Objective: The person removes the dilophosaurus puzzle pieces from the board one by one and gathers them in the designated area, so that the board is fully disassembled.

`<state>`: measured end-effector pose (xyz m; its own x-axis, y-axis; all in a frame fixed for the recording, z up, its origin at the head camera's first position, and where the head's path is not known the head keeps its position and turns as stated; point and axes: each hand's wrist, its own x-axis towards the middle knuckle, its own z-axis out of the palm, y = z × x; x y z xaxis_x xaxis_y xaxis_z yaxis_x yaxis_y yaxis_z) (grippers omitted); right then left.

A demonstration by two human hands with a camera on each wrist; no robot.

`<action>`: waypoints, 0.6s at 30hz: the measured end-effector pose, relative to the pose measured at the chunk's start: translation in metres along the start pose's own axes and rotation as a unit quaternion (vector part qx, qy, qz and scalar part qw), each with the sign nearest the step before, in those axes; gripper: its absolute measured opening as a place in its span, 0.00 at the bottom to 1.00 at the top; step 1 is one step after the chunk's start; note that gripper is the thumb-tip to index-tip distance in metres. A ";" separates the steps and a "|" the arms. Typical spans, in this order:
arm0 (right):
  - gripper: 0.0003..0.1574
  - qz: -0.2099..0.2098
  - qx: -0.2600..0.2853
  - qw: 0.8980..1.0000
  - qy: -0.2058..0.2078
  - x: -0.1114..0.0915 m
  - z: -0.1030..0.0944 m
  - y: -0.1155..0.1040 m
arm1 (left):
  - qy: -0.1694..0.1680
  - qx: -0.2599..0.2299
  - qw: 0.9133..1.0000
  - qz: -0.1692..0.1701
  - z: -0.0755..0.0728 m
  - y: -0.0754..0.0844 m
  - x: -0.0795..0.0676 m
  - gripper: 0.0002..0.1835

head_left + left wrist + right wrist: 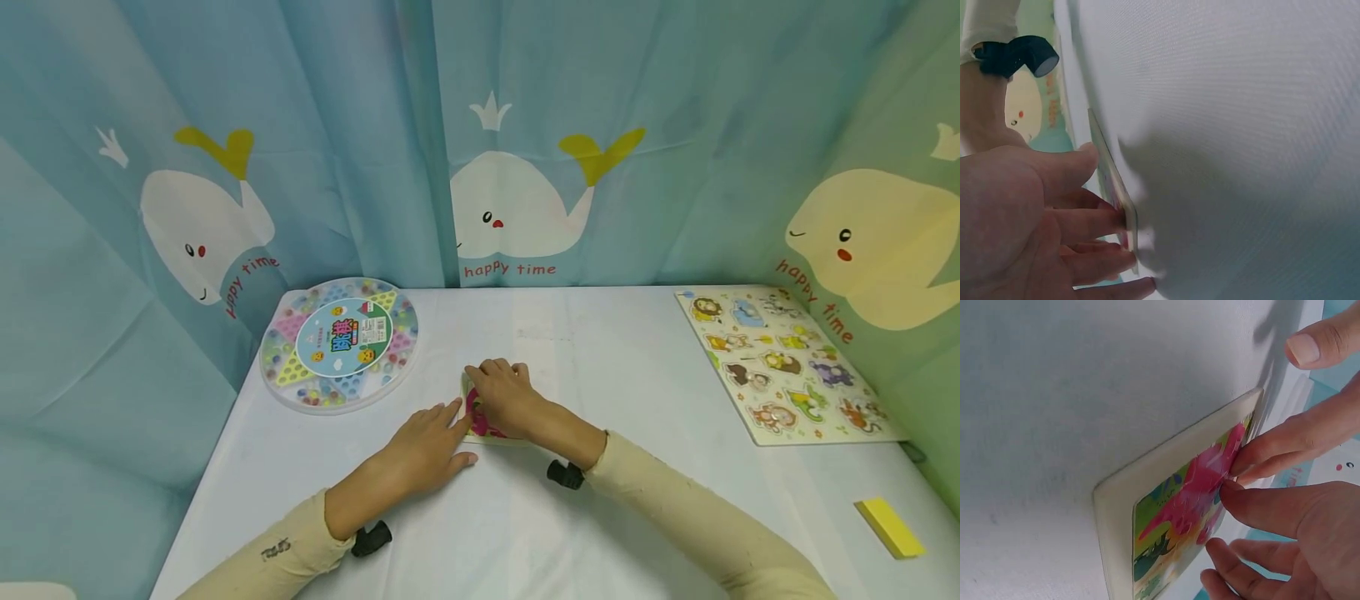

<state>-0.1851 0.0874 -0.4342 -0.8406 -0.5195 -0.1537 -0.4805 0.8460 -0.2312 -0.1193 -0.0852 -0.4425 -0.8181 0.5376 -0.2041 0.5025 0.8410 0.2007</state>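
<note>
A small jigsaw puzzle with a pink creature and green leaves in a cream frame (1179,440) lies flat on the white table. My left hand (423,450) comes from its left side, fingers extended, with two fingertips on the picture (1188,500) and the thumb held off it. Reaching over from the right, my right hand (506,398) covers much of the puzzle. Its thumb (1254,503) touches the picture close to the left fingertips, while its other fingers bend loosely over the picture's far side. In the left wrist view, the board (1113,178) shows edge-on beside the left fingers.
A round Chinese checkers set (337,346) with coloured marbles lies at the back left. An animal puzzle board (787,362) is at the back right. One yellow block (890,527) sits near the right edge. Blue curtains (360,125) with whales hang behind the table.
</note>
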 end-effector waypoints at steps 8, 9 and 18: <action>0.40 0.005 0.006 1.000 -0.013 0.004 0.002 0.003 | 0.007 0.007 1.000 0.000 0.002 0.000 -0.001 0.33; 0.40 0.007 0.006 1.000 -0.015 0.004 0.003 0.003 | 0.007 0.008 1.000 0.000 0.002 0.000 0.000 0.33; 0.30 0.007 0.025 1.000 -0.012 0.003 0.003 0.005 | 0.003 0.004 1.000 -0.003 0.002 0.000 -0.001 0.33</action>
<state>-0.1895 0.0894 -0.4385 -0.8400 -0.5115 -0.1807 -0.4558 0.8461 -0.2762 -0.1180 -0.0854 -0.4440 -0.8235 0.5313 -0.1990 0.4992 0.8452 0.1908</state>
